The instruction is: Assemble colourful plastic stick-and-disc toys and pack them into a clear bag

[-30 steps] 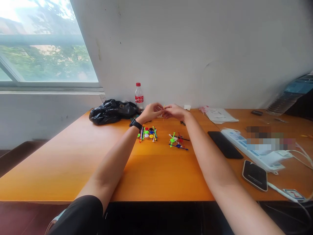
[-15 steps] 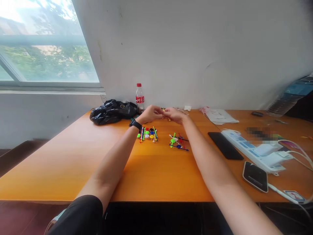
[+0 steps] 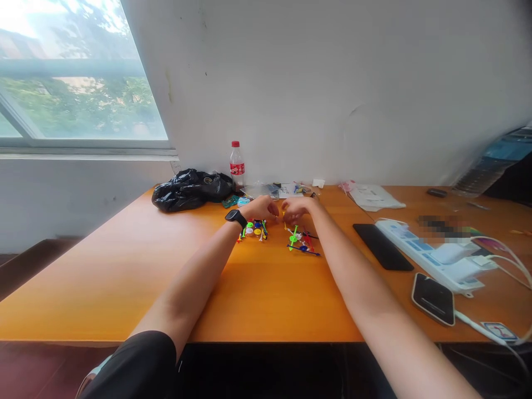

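Note:
My left hand [image 3: 262, 207], with a black watch [image 3: 236, 218] on its wrist, hovers over a group of small coloured plastic discs and sticks [image 3: 256, 229]. Its fingers are loosely curled, and nothing shows in them. Beside it, my right hand [image 3: 297, 206] points downward, fingertips pinched on a yellow plastic piece [image 3: 285, 219] just above the table. Close below the right hand lie several pieces made of a stick through a disc, among them a green one [image 3: 293, 238] and a blue one [image 3: 303, 249]. My hands are apart, and part of the left group is hidden by the left wrist.
At the back stand a cola bottle [image 3: 236, 166] and a black plastic bag [image 3: 191, 189]. Clear bags and a printed paper [image 3: 290, 190] lie behind my hands. On the right are a black flat slab [image 3: 382, 247], a white power strip [image 3: 430, 256] and a phone-like device [image 3: 433, 299] with a cable.
Both hands have come down toward the table and moved apart. The yellow piece went with the right hand, and the left hand let go of it. Items behind them now show.

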`<state>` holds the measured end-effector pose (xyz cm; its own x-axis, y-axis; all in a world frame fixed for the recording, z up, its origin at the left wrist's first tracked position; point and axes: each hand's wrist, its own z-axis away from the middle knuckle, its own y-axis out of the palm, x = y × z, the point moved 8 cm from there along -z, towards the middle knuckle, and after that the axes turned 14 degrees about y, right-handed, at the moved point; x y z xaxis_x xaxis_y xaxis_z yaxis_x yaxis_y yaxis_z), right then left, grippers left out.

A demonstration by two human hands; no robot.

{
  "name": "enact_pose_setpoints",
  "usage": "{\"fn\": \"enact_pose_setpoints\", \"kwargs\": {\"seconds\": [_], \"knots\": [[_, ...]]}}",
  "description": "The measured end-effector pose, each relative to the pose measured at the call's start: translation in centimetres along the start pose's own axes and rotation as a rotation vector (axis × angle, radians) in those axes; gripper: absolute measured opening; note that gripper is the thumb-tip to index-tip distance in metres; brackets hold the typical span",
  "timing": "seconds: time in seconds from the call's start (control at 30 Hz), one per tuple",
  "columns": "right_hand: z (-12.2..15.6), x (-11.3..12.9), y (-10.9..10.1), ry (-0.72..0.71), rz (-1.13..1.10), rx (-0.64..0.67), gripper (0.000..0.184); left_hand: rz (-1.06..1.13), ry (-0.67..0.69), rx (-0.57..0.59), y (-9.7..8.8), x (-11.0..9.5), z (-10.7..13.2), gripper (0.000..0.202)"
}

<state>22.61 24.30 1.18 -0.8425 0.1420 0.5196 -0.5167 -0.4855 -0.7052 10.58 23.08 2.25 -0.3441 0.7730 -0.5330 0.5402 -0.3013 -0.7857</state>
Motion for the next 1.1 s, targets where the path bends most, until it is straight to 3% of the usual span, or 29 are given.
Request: {"fn": "enact_pose_setpoints", "kwargs": {"seconds": [0.17, 0.27, 0.37, 0.57, 0.67, 0.87, 1.0, 1.1], "knots": [[2.5, 0.9, -1.6, 0.027, 0.23, 0.029, 0.026, 0.026, -0.032, 0.042, 0.0, 0.6, 0.4, 0.034], [4.3, 2.4, 0.0, -0.064, 0.46, 0.163, 0.024, 0.026, -0.045, 0.077, -0.1, 0.4, 0.6, 0.031], [5.0, 2.7, 2.2, -0.023, 0.647, 0.271, 0.032, 0.002, -0.04, 0.085, -0.3, 0.0, 0.6, 0.027], [3.6, 3.0, 2.6, 0.154, 0.423, 0.118, 0.033, -0.009, -0.016, 0.075, -0.2, -0.3, 0.3, 0.024], [3.4, 2.8, 2.7, 0.141, 0.398, 0.144, 0.037, -0.035, -0.047, 0.078, -0.3, 0.1, 0.4, 0.023], [3.7, 2.0, 3.7, 0.11, 0.594, 0.29, 0.045, -0.072, -0.058, 0.076, -0.5, 0.3, 0.6, 0.023], [3.2, 2.1, 3.2, 0.09, 0.501, 0.237, 0.041, -0.035, -0.088, 0.099, -0.6, -0.1, 0.8, 0.021], [3.1, 1.8, 2.9, 0.083, 0.566, 0.217, 0.038, -0.009, -0.12, 0.15, -0.6, -0.2, 1.1, 0.02]]}}
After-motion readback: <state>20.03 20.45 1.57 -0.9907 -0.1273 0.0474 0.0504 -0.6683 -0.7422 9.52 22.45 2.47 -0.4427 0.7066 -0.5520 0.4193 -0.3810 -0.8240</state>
